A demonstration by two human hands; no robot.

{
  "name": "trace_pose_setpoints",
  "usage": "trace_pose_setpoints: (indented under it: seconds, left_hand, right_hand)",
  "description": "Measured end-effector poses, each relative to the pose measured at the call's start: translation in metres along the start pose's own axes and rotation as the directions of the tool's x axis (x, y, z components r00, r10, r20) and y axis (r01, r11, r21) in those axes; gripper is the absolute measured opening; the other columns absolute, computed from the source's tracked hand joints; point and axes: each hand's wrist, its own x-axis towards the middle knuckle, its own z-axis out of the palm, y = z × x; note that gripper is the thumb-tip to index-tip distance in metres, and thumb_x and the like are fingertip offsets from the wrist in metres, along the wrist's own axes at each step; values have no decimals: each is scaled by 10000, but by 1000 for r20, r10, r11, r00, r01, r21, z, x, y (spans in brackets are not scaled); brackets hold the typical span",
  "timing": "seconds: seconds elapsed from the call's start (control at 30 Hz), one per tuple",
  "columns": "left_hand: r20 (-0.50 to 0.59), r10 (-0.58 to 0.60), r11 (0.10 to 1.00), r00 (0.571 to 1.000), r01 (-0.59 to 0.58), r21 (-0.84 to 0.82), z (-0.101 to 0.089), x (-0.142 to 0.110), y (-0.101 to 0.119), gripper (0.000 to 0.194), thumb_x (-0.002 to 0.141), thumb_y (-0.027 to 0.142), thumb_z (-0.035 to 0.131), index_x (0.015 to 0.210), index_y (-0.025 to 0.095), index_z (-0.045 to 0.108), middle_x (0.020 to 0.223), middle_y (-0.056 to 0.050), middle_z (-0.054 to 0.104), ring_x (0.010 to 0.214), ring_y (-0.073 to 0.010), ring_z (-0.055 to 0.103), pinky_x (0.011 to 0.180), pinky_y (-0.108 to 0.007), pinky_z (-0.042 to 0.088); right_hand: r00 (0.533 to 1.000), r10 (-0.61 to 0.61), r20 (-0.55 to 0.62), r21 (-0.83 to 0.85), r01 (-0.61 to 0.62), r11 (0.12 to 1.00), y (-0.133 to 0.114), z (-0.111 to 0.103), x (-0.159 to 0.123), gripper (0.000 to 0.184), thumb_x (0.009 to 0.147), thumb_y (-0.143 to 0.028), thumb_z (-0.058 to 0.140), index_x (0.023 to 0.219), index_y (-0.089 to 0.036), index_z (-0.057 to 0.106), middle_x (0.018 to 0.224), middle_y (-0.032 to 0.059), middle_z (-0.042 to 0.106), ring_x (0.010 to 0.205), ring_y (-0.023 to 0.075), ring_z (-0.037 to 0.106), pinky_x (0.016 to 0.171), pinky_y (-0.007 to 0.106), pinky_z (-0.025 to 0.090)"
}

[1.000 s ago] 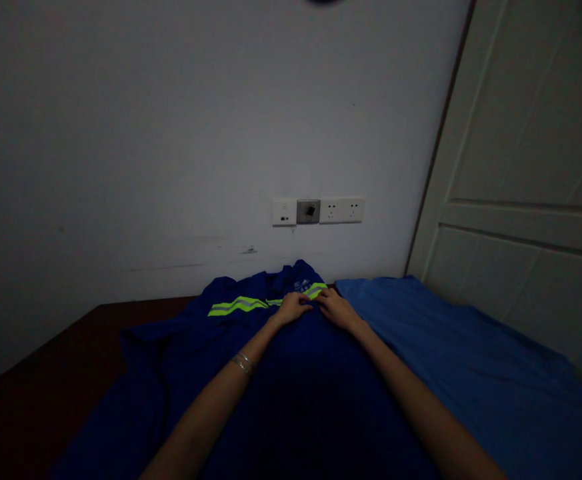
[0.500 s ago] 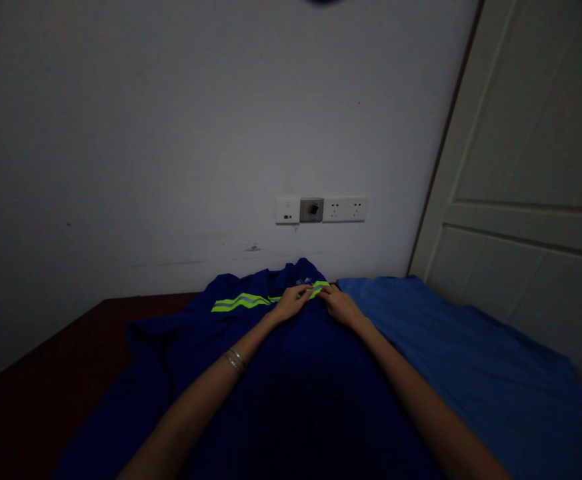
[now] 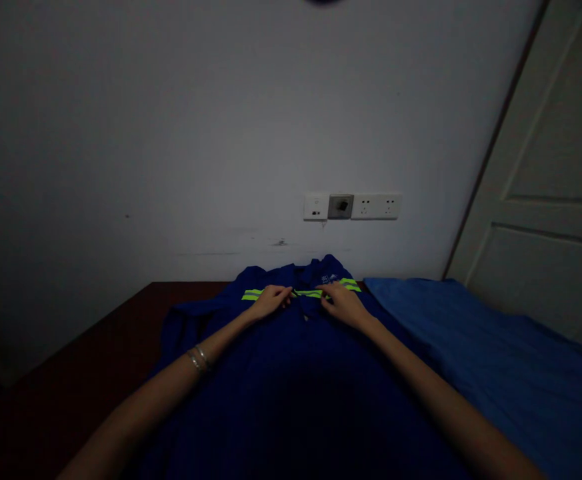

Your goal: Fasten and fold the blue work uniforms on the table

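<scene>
The left hand and right hand are a little apart, both at the chest of a dark-blue, long-sleeved cloth garment with a yellow-green and grey reflective band. The left fingers are bent, the thumb and forefinger at the garment's front opening; whether they pinch its edge, I cannot tell. The right hand is curved, fingertips at the band just below a small white print; I cannot tell whether it grips cloth. The left wrist carries 2 silver-coloured bangles. The garment lies spread on a dark-red flat surface, collar toward the pale plain wall, its near part lost in shadow. A lighter-blue cloth lies to the right, near a pale panelled door. White socket plates and 1 grey plate sit on the wall.
</scene>
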Motion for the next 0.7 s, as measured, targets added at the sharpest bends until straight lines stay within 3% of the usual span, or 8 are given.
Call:
trace_pose_setpoints:
  seconds: [0.13,0.27,0.33,0.57,0.7]
  left_hand:
    - [104,-24,999,994,20,43,0,-25,-4,401,829,420,432,755,100,662,644,-31,630,550,-118,542,544,-220,422]
    - [123,96,974,988,-119,194,10,-43,-5,162,767,221,553,785,135,688,806,-36,665,748,-138,582,708,-227,442]
    - [122,144,955,982,-170,242,17,-50,-6,143,751,165,572,831,145,690,887,-46,658,818,-144,581,759,-232,442]
    - [218,211,849,953,-289,442,31,-60,2,216,820,273,547,975,175,662,973,-65,633,936,-189,564,842,-296,434]
    - [238,192,799,952,-293,525,35,-63,12,237,826,308,546,989,177,658,988,-71,620,955,-204,554,822,-299,441]
  right_hand:
    - [980,138,140,64,-148,987,-23,13,-10,311,827,-284,484,1119,-183,523,894,55,648,841,183,590,649,245,379]
    - [948,243,208,69,-262,963,-33,18,-21,209,827,-309,479,995,-206,549,830,26,651,782,168,605,578,233,333]
    - [945,258,203,54,-274,960,-34,17,-25,188,830,-308,472,969,-217,560,819,19,654,771,165,608,572,234,322]
    - [940,263,217,9,-271,963,-35,12,-40,225,835,-313,454,992,-223,586,845,28,670,800,183,617,581,241,327]
    - [936,275,220,6,-283,959,-37,11,-48,252,836,-316,443,1018,-221,589,847,31,679,802,188,623,596,246,342]
